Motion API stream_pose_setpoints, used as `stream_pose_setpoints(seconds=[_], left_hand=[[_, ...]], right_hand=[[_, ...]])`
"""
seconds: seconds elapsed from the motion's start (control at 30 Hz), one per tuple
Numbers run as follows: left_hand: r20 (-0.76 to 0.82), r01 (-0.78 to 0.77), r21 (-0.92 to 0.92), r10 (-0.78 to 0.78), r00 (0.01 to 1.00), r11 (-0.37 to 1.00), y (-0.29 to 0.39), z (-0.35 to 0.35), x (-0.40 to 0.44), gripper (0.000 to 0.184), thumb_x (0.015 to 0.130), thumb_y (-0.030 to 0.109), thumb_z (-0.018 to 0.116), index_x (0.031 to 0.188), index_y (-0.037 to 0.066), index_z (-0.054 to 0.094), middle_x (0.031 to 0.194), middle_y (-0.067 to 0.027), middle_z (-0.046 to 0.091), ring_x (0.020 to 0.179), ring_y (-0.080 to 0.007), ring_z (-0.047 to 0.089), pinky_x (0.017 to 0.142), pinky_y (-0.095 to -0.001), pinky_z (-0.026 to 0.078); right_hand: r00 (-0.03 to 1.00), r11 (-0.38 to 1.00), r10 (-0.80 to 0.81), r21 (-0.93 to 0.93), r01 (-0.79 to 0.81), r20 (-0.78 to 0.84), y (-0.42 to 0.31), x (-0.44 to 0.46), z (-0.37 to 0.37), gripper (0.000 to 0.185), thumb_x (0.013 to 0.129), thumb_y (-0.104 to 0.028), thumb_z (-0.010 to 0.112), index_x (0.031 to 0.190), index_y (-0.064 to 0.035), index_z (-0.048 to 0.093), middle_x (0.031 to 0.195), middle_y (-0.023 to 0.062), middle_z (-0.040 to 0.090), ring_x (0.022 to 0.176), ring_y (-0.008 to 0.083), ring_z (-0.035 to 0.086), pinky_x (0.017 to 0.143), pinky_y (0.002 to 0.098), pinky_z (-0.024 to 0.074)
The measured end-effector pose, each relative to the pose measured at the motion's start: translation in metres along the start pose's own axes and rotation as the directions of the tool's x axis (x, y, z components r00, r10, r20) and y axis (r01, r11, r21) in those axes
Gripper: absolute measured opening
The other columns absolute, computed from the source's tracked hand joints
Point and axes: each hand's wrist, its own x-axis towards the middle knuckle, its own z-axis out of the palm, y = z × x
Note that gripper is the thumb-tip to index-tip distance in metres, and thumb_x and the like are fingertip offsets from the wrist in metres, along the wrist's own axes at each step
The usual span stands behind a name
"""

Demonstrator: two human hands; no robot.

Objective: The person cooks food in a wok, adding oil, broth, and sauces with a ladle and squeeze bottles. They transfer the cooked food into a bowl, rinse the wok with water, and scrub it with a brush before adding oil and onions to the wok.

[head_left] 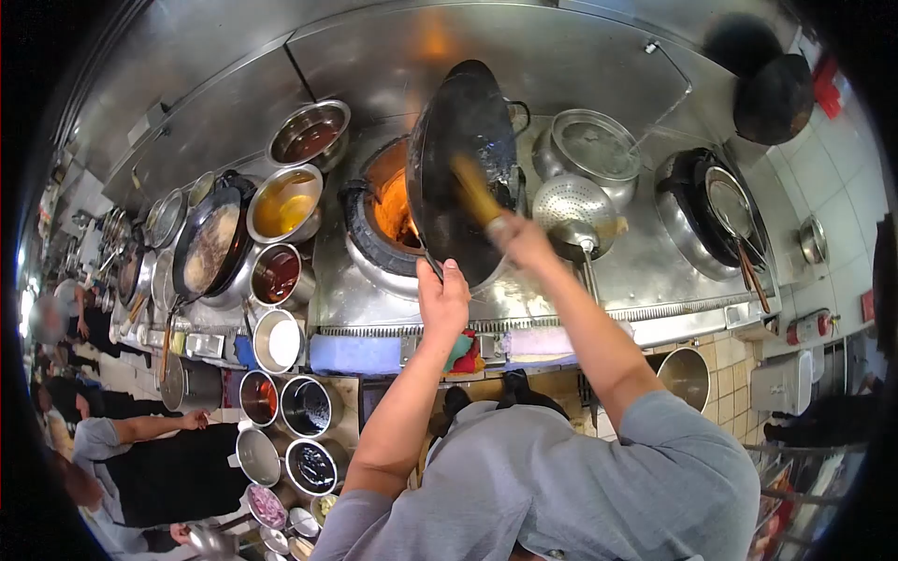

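A large black wok (444,178) is tilted up on its side, its wet inner face turned right. My left hand (443,297) is closed on the wok's near edge. In my right hand (524,243) is a yellowish bamboo wok brush (477,192), smeared by motion, against the wok's inner face. Left of the wok, an uncovered burner (393,208) glows orange with flame. Just right of my right hand, a perforated strainer (566,208) rests by a steel pot of cloudy water (596,145).
Steel pots of yellow oil (283,203) and red-brown sauce (277,274) line the left side. Another wok (213,241) holds brownish liquid. At right sits a wok with a wire skimmer (730,206). A co-worker's arm (154,427) shows at lower left. Folded cloths (355,354) edge the range.
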Motion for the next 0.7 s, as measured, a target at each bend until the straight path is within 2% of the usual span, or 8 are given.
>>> stream_pose_setpoints(seconds=[0.07, 0.13, 0.2, 0.23, 0.3, 0.4, 0.53, 0.7], left_hand=[[-0.03, -0.009, -0.001, 0.009, 1.0, 1.0, -0.002, -0.008, 0.008, 0.012, 0.095, 0.014, 0.043, 0.088, 0.012, 0.033, 0.058, 0.0038, 0.036, 0.045, -0.0051, 0.033, 0.04, -0.0228, 0.029], [-0.08, -0.004, -0.054, -0.001, 0.997, 0.999, 0.005, -0.021, 0.02, 0.01, 0.095, 0.013, 0.043, 0.09, 0.011, 0.034, 0.059, 0.0036, 0.037, 0.046, -0.0052, 0.035, 0.04, -0.0224, 0.03], [-0.079, 0.034, -0.172, -0.048, 0.996, 0.985, 0.015, -0.033, 0.021, 0.016, 0.095, 0.012, 0.043, 0.083, 0.012, 0.032, 0.055, 0.0043, 0.032, 0.043, -0.0059, 0.029, 0.039, -0.0242, 0.026], [-0.086, 0.053, -0.219, -0.074, 0.994, 0.974, 0.017, -0.041, 0.019, 0.018, 0.094, 0.012, 0.043, 0.08, 0.013, 0.031, 0.053, 0.0043, 0.03, 0.041, -0.0063, 0.026, 0.039, -0.025, 0.025], [-0.127, 0.068, -0.257, -0.104, 0.987, 0.964, 0.016, -0.054, 0.017, 0.02, 0.094, 0.011, 0.042, 0.079, 0.013, 0.03, 0.052, 0.0043, 0.027, 0.041, -0.0068, 0.024, 0.039, -0.0258, 0.023], [-0.208, 0.09, -0.339, -0.167, 0.964, 0.937, 0.002, -0.079, 0.021, 0.022, 0.094, 0.012, 0.042, 0.077, 0.013, 0.029, 0.051, 0.0041, 0.024, 0.041, -0.0077, 0.021, 0.04, -0.0273, 0.022], [-0.263, 0.157, -0.452, -0.299, 0.917, 0.878, 0.003, -0.105, 0.025, 0.022, 0.093, 0.011, 0.042, 0.074, 0.013, 0.03, 0.051, 0.004, 0.023, 0.042, -0.009, 0.021, 0.042, -0.0281, 0.023], [-0.267, 0.129, -0.629, -0.369, 0.891, 0.767, -0.039, -0.12, 0.045, 0.03, 0.091, 0.009, 0.039, 0.062, 0.013, 0.032, 0.052, 0.0029, 0.024, 0.044, -0.0108, 0.022, 0.044, -0.029, 0.024]], right_hand=[[0.97, 0.993, -0.025, 0.117, -0.003, 0.242, -0.011, -0.054, 0.017, 0.051, 0.086, -0.024, 0.056, 0.133, -0.0085, 0.043, 0.11, 0.0114, 0.063, 0.05, 0.0116, 0.054, 0.049, 0.0251, 0.0456], [0.872, 0.888, -0.457, 0.045, 0.457, 0.173, 0.023, -0.099, 0.02, 0.055, 0.086, -0.029, 0.057, 0.135, -0.0096, 0.039, 0.121, 0.0129, 0.057, 0.071, 0.0169, 0.063, 0.069, 0.03, 0.0509], [0.88, 0.99, 0.038, -0.138, 0.031, 0.473, 0.023, -0.104, -0.02, 0.058, 0.085, -0.034, 0.057, 0.135, -0.0095, 0.039, 0.111, 0.0146, 0.061, 0.086, 0.0241, 0.064, 0.076, 0.0354, 0.0507], [0.946, 0.887, -0.16, -0.378, 0.263, 0.283, 0.109, -0.06, -0.014, 0.05, 0.084, -0.036, 0.057, 0.125, -0.0075, 0.051, 0.094, 0.0165, 0.066, 0.083, 0.0316, 0.065, 0.077, 0.0399, 0.0509], [0.997, 0.701, -0.08, -0.712, 0.047, -0.013, 0.109, 0.005, -0.068, 0.035, 0.08, -0.034, 0.059, 0.096, -0.0032, 0.063, 0.084, 0.0196, 0.065, 0.078, 0.036, 0.064, 0.07, 0.0443, 0.0507], [0.936, 0.761, -0.119, -0.636, -0.129, -0.332, 0.046, 0.079, -0.145, 0.041, 0.081, -0.032, 0.056, 0.119, -0.0157, 0.055, 0.102, 0.0187, 0.062, 0.093, 0.0357, 0.06, 0.082, 0.0429, 0.0472], [0.752, 0.74, -0.547, -0.633, 0.227, -0.369, -0.045, 0.09, -0.21, 0.051, 0.082, -0.035, 0.058, 0.13, -0.0272, 0.046, 0.115, 0.0169, 0.057, 0.103, 0.0358, 0.056, 0.089, 0.0413, 0.0448], [0.714, 0.6, -0.644, -0.761, 0.247, -0.276, -0.161, 0.136, -0.237, 0.051, 0.084, -0.039, 0.054, 0.132, -0.0239, 0.043, 0.111, 0.0188, 0.059, 0.102, 0.0371, 0.056, 0.086, 0.0432, 0.0453]])
